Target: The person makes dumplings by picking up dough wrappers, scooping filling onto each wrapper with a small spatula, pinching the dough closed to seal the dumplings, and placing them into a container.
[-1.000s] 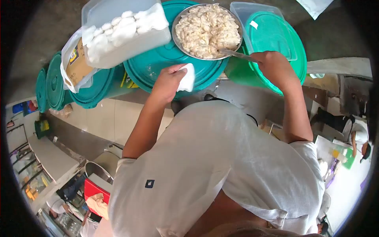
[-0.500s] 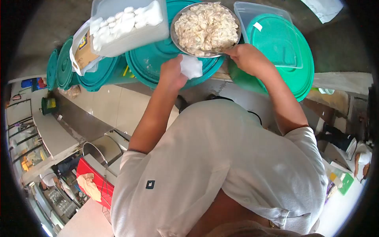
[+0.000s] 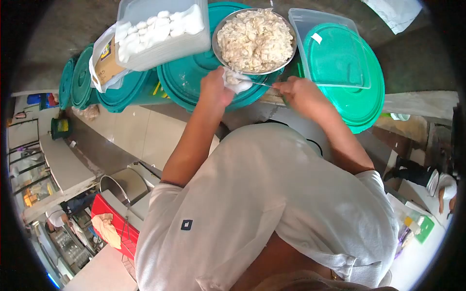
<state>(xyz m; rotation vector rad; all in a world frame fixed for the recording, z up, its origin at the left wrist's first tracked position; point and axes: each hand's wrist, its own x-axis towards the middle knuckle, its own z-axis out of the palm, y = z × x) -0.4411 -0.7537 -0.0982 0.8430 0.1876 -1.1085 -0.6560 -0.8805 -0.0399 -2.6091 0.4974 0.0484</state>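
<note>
On my left hand (image 3: 214, 88) lies a soft white dough wrapper (image 3: 241, 87), with a lump of pale filling on it. My right hand (image 3: 302, 95) grips a thin metal utensil (image 3: 262, 84) by its end. The utensil's far tip reaches the filling on the wrapper, so its exact shape is hidden. Just beyond both hands, a round metal bowl (image 3: 216, 51) is heaped with pale chunky filling (image 3: 255, 41). To its left, a clear plastic container (image 3: 160, 54) has several white dough pieces (image 3: 160, 26) in it.
Teal lids (image 3: 187, 77) of large tubs support the bowl and container. A green lid (image 3: 340, 104) at the right carries a clear plastic box (image 3: 335, 53). A white bag with cardboard (image 3: 107, 68) stands at the left. Another person (image 3: 444, 189) is at the far right.
My right hand has brought the utensil from the bowl's near edge down to the wrapper. Filling now shows on the wrapper, which was bare before. My left hand has barely moved.
</note>
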